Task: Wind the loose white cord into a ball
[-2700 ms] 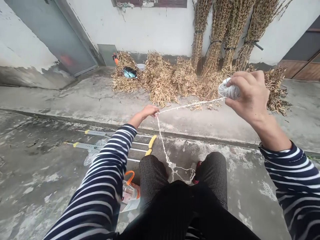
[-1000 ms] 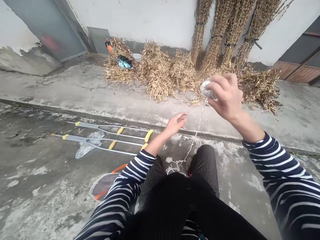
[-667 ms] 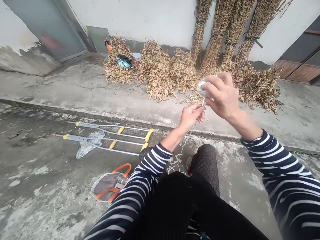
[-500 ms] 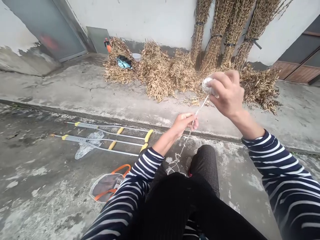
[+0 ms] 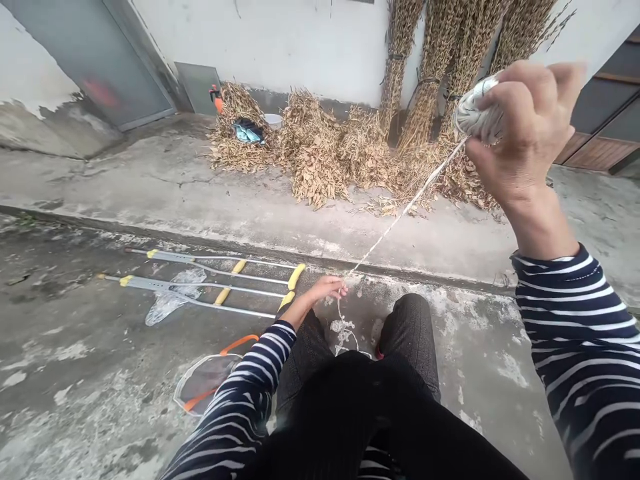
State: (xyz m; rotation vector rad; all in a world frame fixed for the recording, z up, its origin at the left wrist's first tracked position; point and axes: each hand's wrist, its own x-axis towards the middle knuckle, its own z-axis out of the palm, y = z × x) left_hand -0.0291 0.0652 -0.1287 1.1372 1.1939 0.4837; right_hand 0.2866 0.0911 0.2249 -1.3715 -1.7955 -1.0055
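Raised at the upper right, my right hand (image 5: 530,130) is closed round a ball of white string (image 5: 477,113). From the ball a taut length of string (image 5: 407,208) slants down to the left. My left hand (image 5: 327,288), low above my knees, pinches that strand between its fingers. Below it the string hangs down to a loose tangle of white string (image 5: 343,330) on the ground between my legs.
A pair of crutches (image 5: 220,277) lies on a clear plastic bag (image 5: 175,297) at the left. Nearer is a bag with orange handles (image 5: 205,380). Heaps of dry leaves (image 5: 320,150) and tied bundles of dry stalks (image 5: 430,80) line the wall beyond a low step.
My right hand has moved up and right with the ball, while my left hand has dropped down and left. The stretch of string between them has become much longer.
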